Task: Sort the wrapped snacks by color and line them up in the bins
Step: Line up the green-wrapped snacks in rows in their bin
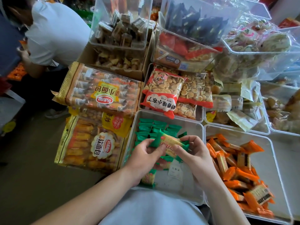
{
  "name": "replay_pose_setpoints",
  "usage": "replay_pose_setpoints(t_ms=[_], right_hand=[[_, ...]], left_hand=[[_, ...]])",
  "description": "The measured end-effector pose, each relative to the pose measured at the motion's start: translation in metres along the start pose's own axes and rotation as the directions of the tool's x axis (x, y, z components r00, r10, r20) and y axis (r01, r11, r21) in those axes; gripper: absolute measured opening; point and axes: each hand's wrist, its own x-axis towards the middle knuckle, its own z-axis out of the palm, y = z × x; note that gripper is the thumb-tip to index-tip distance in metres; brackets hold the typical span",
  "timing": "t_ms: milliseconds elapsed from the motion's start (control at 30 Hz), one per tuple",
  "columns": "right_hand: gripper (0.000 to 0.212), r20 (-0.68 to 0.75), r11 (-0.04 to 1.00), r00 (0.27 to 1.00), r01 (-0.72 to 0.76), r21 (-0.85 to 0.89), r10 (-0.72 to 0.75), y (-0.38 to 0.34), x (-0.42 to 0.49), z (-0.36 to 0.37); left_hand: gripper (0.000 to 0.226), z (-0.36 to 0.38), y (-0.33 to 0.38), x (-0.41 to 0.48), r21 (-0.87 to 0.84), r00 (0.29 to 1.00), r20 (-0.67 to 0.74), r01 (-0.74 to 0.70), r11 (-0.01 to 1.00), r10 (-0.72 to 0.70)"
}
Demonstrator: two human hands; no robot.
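1. The left hand (146, 151) is pinching one end of a green bunch (168, 141); the right hand (192, 151) is gripping the other end.
2. The bunch is hovering over a clear bin (186, 191); green rows (152, 127) are lining its far end.
3. Orange snacks (235, 173) are lying heaped in the next bin (280, 168), just right.

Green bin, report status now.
Left hand and right hand pinch a green snack by its ends over the green bin. Green rows lined up at far end. Paper slip and one loose pack lie below.
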Motion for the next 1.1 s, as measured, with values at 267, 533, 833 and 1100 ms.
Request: replay_pose_setpoints(t_ms=[267,533,833,1100], right_hand=[[0.035,-0.005,0.985,0.998,-0.063,0.158,0.065,0.002,0.0,0.004],[0.059,0.262,0.937,0.96,0.0,-0.349,0.097,0.011,0.0,-0.014],[0.067,0.289,0.764,0.957,0.194,-0.615,-0.01,0.015,-0.003,-0.025],[0.053,0.116,0.689,0.984,-0.008,-0.724,0.133,0.092,0.006,-0.038]], left_hand=[[0.063,-0.004,-0.01,0.007,0.033,0.994,-0.075,-0.078,0.996,0.08],[0.05,-0.01,-0.011,0.005,0.298,0.985,0.029,-0.17,0.939,0.169],[0.051,0.0,-0.007,0.01,0.539,0.95,0.227,-0.304,0.786,0.212],[0.055,-0.018,-0.036,0.015,0.476,0.987,-0.027,-0.126,0.87,0.157]])
